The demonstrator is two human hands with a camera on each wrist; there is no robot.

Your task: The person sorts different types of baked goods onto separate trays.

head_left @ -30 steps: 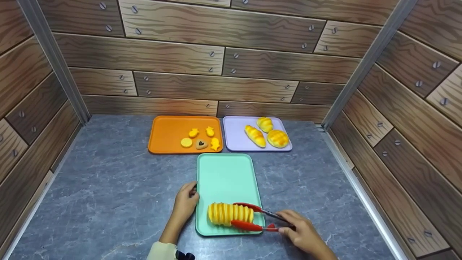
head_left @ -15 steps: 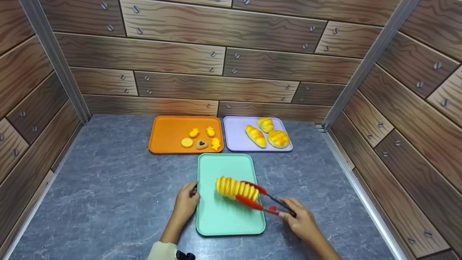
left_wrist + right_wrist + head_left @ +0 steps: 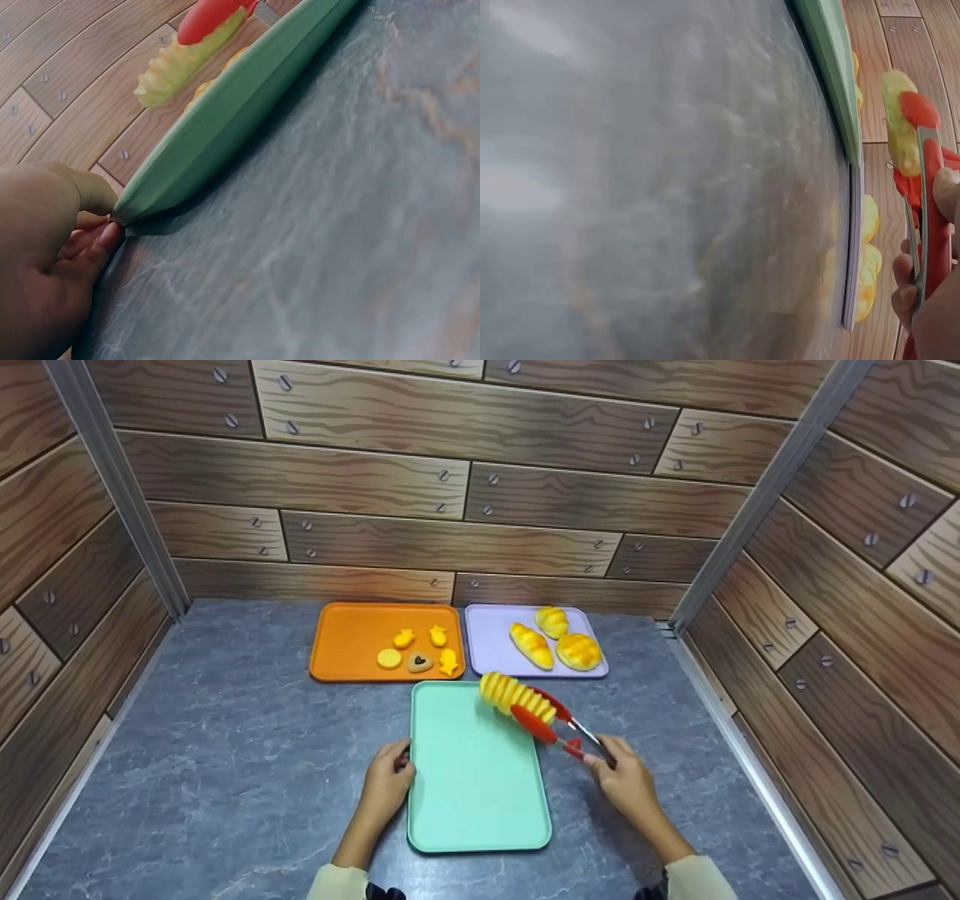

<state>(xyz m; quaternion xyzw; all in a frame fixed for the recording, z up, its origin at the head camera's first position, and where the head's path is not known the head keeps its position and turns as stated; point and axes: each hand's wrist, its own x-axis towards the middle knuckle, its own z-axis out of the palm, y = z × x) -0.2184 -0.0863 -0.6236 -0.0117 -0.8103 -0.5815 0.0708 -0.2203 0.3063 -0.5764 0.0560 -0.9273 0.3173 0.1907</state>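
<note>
My right hand (image 3: 626, 776) grips a pair of red-tipped tongs (image 3: 534, 724), and their tips clasp a ridged yellow bread roll (image 3: 504, 690). Raised over the far right end of the green tray (image 3: 476, 787), the roll tilts with its left end farther away. The right wrist view also shows the roll (image 3: 897, 112) held up off the table between the tong tips. At the tray's left side, my left hand (image 3: 388, 780) pinches the rim; in the left wrist view, thumb and fingers of this hand (image 3: 52, 247) meet at the tray's edge (image 3: 187, 161).
Behind the green tray lies an orange tray (image 3: 349, 641) with several small biscuits, among them a heart-shaped one (image 3: 420, 662). A lilac tray (image 3: 487, 637) beside it bears three breads, one long (image 3: 531, 646). Wood-patterned walls (image 3: 360, 536) enclose the grey marbled tabletop (image 3: 247, 750).
The tongs have lifted the bread roll from the green tray's near end and carried it away from me and rightward, toward the lilac tray. My left hand stays at the tray's side.
</note>
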